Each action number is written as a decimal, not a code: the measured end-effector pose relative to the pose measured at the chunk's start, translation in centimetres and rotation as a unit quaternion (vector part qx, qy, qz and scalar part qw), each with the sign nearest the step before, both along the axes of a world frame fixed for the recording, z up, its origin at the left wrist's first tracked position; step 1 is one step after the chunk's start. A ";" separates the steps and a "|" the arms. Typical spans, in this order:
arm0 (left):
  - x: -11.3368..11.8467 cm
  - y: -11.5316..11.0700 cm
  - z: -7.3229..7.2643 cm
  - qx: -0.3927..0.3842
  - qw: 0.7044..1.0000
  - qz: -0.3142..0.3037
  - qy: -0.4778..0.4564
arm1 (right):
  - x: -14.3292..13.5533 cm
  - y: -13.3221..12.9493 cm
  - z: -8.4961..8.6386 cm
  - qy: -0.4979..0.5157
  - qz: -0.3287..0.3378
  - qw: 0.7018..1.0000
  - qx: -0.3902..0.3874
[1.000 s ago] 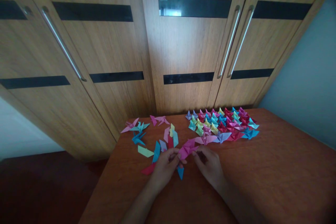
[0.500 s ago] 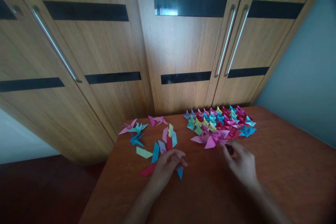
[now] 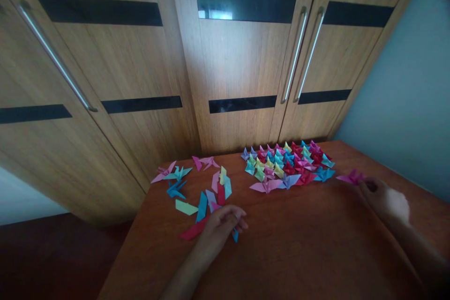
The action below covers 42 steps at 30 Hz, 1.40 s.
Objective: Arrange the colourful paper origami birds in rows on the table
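My right hand (image 3: pixel 386 201) pinches a magenta origami crane (image 3: pixel 352 176) by one end, at the right side of the table. My left hand (image 3: pixel 223 225) rests loosely curled over the table, its fingers slightly apart and nothing visible in them. Beside and partly under it lie flat folded paper pieces: a red one (image 3: pixel 193 231), a blue one (image 3: pixel 201 206), a pale green one (image 3: pixel 186 207) and a blue tip (image 3: pixel 235 235). Rows of small folded paper cranes (image 3: pixel 288 161) stand close together, with a pink crane (image 3: pixel 266 186) and a lavender crane (image 3: pixel 289 181) along the front.
Several loose cranes lie at the table's back left, among them a light blue one (image 3: pixel 178 173) and a darker blue one (image 3: pixel 176 189). Wooden cabinet doors (image 3: pixel 242 65) with metal handles rise behind the table (image 3: pixel 288 253). A bluish wall (image 3: pixel 404 103) stands to the right.
My right hand has moved right, carrying the magenta crane away from the front row, where the lavender crane now shows. The left hand has barely moved. The view has shifted slightly.
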State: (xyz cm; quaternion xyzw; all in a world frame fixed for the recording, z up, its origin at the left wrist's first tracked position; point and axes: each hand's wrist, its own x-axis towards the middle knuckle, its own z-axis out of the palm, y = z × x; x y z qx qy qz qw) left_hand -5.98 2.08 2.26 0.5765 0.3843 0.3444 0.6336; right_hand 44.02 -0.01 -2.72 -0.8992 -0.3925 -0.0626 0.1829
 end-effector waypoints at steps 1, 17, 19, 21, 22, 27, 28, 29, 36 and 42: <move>0.0 0.0 -0.1 -0.003 1.000 0.001 0.003 | 0.2 0.1 -0.1 0.008 0.004 1.000 -0.016; 0.0 0.1 0.3 -0.011 1.000 0.009 0.017 | -1.1 2.4 0.1 0.027 0.007 1.000 -0.012; 0.0 0.0 0.4 -0.015 1.000 0.012 0.017 | -1.2 2.6 -0.1 0.029 0.006 1.000 -0.002; 0.0 0.0 0.5 -0.020 0.999 0.016 0.021 | -1.3 2.7 -0.2 0.029 0.011 0.999 0.013; 0.0 -0.1 0.6 -0.021 0.999 0.016 0.023 | -1.4 2.8 -0.3 0.030 0.015 0.999 0.021; 0.0 0.0 0.5 -0.014 1.000 0.011 0.022 | -1.0 3.2 -0.7 0.047 0.020 0.998 0.024; 0.0 0.1 0.4 -0.013 1.000 0.010 0.021 | -0.9 3.3 -0.8 0.051 0.019 0.998 0.021; 0.0 0.2 0.3 -0.013 1.000 0.009 0.020 | -0.7 3.4 -0.9 0.055 0.017 0.998 0.021; -0.1 0.2 0.0 -0.017 1.000 0.004 0.020 | -0.7 3.4 -0.9 0.072 0.013 0.997 0.026; -0.1 0.3 0.1 -0.011 1.000 0.004 0.027 | -0.9 3.4 -0.7 0.077 0.012 0.996 0.030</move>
